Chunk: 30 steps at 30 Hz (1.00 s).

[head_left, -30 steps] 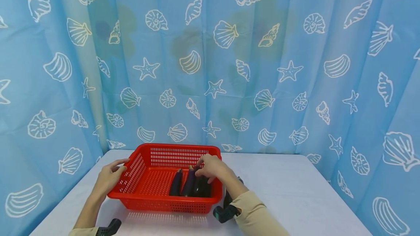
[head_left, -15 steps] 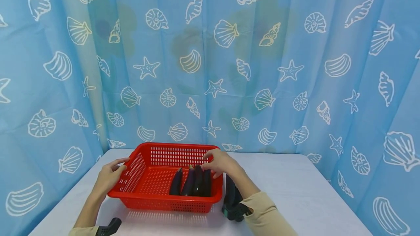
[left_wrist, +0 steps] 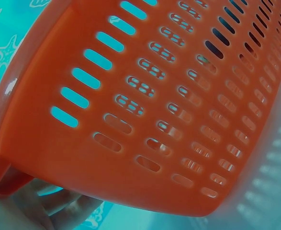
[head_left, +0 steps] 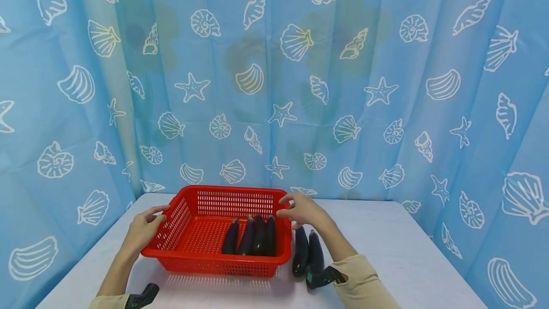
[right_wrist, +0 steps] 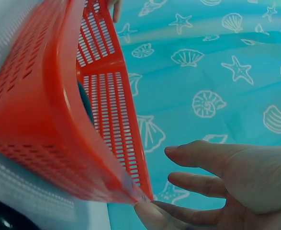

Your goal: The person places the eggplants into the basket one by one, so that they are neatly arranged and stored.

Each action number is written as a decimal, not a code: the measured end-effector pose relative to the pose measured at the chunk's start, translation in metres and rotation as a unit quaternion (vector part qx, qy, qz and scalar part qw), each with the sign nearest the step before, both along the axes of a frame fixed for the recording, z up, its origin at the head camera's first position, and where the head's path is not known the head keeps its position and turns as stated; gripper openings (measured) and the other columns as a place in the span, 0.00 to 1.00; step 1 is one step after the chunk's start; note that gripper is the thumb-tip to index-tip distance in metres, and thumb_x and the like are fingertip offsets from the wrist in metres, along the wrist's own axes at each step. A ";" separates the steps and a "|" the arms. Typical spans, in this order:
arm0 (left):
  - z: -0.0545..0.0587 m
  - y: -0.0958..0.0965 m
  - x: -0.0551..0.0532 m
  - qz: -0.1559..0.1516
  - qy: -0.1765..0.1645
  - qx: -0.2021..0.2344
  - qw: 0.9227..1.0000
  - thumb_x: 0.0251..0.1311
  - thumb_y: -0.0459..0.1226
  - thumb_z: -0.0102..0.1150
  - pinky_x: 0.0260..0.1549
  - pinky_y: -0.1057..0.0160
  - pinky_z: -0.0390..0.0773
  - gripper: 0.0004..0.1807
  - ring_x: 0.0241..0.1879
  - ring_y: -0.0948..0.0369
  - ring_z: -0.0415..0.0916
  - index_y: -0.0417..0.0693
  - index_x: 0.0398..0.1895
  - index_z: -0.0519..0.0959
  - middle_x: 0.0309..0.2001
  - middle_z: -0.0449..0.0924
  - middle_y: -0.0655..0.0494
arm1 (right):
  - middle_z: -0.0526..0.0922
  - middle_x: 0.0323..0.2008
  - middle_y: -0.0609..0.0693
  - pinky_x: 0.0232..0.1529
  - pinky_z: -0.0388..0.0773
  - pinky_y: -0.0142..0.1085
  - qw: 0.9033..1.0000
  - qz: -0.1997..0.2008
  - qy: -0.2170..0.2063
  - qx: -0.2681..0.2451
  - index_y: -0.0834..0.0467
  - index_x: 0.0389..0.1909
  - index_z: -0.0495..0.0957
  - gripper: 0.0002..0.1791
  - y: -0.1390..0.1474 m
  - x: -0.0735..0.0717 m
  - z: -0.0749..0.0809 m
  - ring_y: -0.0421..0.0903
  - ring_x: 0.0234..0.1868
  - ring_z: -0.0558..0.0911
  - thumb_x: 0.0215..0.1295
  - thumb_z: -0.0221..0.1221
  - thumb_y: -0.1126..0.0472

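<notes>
Head view: four dark eggplants (head_left: 247, 240) lie side by side in the right half of a red basket (head_left: 193, 253) on the white table (head_left: 386, 247). From below, the left forearm slants up, its hand (head_left: 143, 230) gripping the rim. Opposite, the right hand (head_left: 302, 210) arches at the right rim, fingers spread, forearm angled over two outside eggplants (head_left: 301, 252).
</notes>
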State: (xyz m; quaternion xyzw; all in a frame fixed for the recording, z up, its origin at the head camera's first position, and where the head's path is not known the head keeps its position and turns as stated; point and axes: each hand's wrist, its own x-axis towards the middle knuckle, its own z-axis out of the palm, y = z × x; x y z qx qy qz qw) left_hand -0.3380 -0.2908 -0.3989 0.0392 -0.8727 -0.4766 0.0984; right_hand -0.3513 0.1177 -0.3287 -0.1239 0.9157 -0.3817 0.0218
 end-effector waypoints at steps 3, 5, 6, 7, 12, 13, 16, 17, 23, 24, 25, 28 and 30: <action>0.000 0.000 0.000 0.001 0.001 0.001 1.000 0.73 0.43 0.45 0.36 0.55 0.87 0.26 0.42 0.51 0.83 0.43 0.70 0.66 0.58 0.73 0.28 | 0.82 0.51 0.62 0.30 0.86 0.35 1.000 -0.006 -0.001 0.000 0.60 0.57 0.76 0.25 0.006 0.001 -0.003 0.50 0.38 0.83 0.58 0.67 0.58; 0.000 0.000 0.000 0.001 0.002 0.001 1.000 0.73 0.43 0.45 0.36 0.56 0.87 0.26 0.42 0.51 0.83 0.43 0.70 0.66 0.58 0.73 0.28 | 0.82 0.52 0.61 0.30 0.86 0.35 1.000 -0.009 -0.004 -0.002 0.59 0.57 0.76 0.25 0.009 0.001 -0.005 0.50 0.38 0.83 0.59 0.66 0.58; -0.001 0.000 0.000 0.001 0.003 0.000 1.000 0.73 0.43 0.45 0.36 0.56 0.87 0.26 0.42 0.51 0.83 0.43 0.70 0.66 0.58 0.73 0.28 | 0.82 0.52 0.61 0.30 0.86 0.36 1.000 -0.010 -0.007 -0.005 0.59 0.57 0.76 0.25 0.011 0.001 -0.006 0.50 0.38 0.83 0.59 0.66 0.58; -0.001 0.000 0.001 0.002 0.003 0.001 1.000 0.73 0.43 0.45 0.36 0.56 0.87 0.26 0.42 0.52 0.84 0.42 0.70 0.66 0.57 0.73 0.28 | 0.82 0.52 0.61 0.31 0.86 0.36 1.000 -0.012 -0.011 -0.006 0.59 0.58 0.76 0.25 0.013 0.001 -0.007 0.50 0.38 0.83 0.59 0.66 0.58; 0.000 0.000 0.001 0.001 0.004 0.003 1.000 0.73 0.42 0.45 0.36 0.55 0.87 0.26 0.42 0.51 0.84 0.43 0.70 0.66 0.58 0.73 0.28 | 0.83 0.51 0.61 0.30 0.86 0.37 1.000 -0.019 -0.016 -0.006 0.59 0.58 0.76 0.26 0.019 0.002 -0.010 0.47 0.34 0.83 0.59 0.67 0.57; 0.000 0.001 0.001 0.000 0.004 0.003 1.000 0.73 0.42 0.45 0.36 0.55 0.87 0.26 0.42 0.51 0.84 0.43 0.70 0.66 0.58 0.73 0.28 | 0.83 0.51 0.61 0.29 0.86 0.37 1.000 -0.022 -0.017 -0.005 0.59 0.58 0.76 0.26 0.020 0.003 -0.011 0.47 0.34 0.83 0.59 0.67 0.57; 0.000 0.000 0.000 0.001 0.002 0.004 1.000 0.73 0.43 0.45 0.36 0.55 0.87 0.26 0.43 0.50 0.84 0.43 0.70 0.66 0.59 0.73 0.28 | 0.84 0.49 0.61 0.29 0.86 0.38 0.999 -0.028 -0.020 -0.001 0.59 0.59 0.75 0.26 0.024 0.002 -0.014 0.47 0.35 0.84 0.59 0.67 0.57; 0.000 0.000 0.000 0.000 0.000 0.004 1.000 0.73 0.43 0.45 0.36 0.55 0.87 0.26 0.43 0.50 0.84 0.43 0.70 0.66 0.59 0.72 0.28 | 0.84 0.49 0.61 0.29 0.86 0.38 0.999 -0.030 -0.022 0.000 0.59 0.59 0.75 0.26 0.026 0.002 -0.015 0.49 0.36 0.84 0.59 0.67 0.57; 0.000 0.000 0.001 0.000 0.000 0.002 1.000 0.73 0.43 0.45 0.36 0.55 0.87 0.26 0.43 0.50 0.83 0.43 0.70 0.65 0.58 0.73 0.28 | 0.84 0.50 0.60 0.30 0.86 0.38 0.999 -0.041 -0.030 0.014 0.58 0.59 0.75 0.28 0.036 0.001 -0.026 0.51 0.38 0.84 0.59 0.67 0.55; -0.001 0.000 0.001 0.000 0.001 0.001 1.000 0.73 0.43 0.46 0.36 0.55 0.87 0.26 0.43 0.51 0.84 0.43 0.70 0.65 0.58 0.73 0.28 | 0.84 0.50 0.60 0.30 0.86 0.37 0.998 -0.043 -0.032 0.017 0.57 0.59 0.75 0.28 0.037 0.001 -0.027 0.50 0.38 0.84 0.58 0.67 0.54; -0.001 0.000 0.001 0.000 0.000 0.001 1.000 0.73 0.43 0.46 0.36 0.56 0.87 0.26 0.42 0.52 0.84 0.43 0.70 0.65 0.57 0.74 0.29 | 0.83 0.51 0.60 0.30 0.86 0.37 0.998 -0.043 -0.034 0.020 0.57 0.59 0.75 0.28 0.039 0.002 -0.029 0.51 0.39 0.84 0.59 0.67 0.54; 0.000 0.000 0.001 0.000 0.001 -0.001 1.000 0.72 0.43 0.46 0.35 0.56 0.87 0.26 0.41 0.54 0.84 0.42 0.70 0.66 0.57 0.74 0.29 | 0.83 0.51 0.62 0.30 0.86 0.37 0.998 -0.044 -0.043 0.026 0.58 0.59 0.75 0.27 0.043 0.003 -0.032 0.53 0.41 0.84 0.60 0.67 0.55; 0.000 -0.001 0.001 -0.001 0.002 -0.003 1.000 0.72 0.42 0.46 0.36 0.56 0.87 0.26 0.40 0.54 0.83 0.41 0.70 0.66 0.56 0.74 0.28 | 0.82 0.50 0.62 0.30 0.86 0.38 0.997 -0.045 -0.048 0.028 0.58 0.59 0.75 0.26 0.046 0.004 -0.034 0.53 0.40 0.84 0.60 0.66 0.55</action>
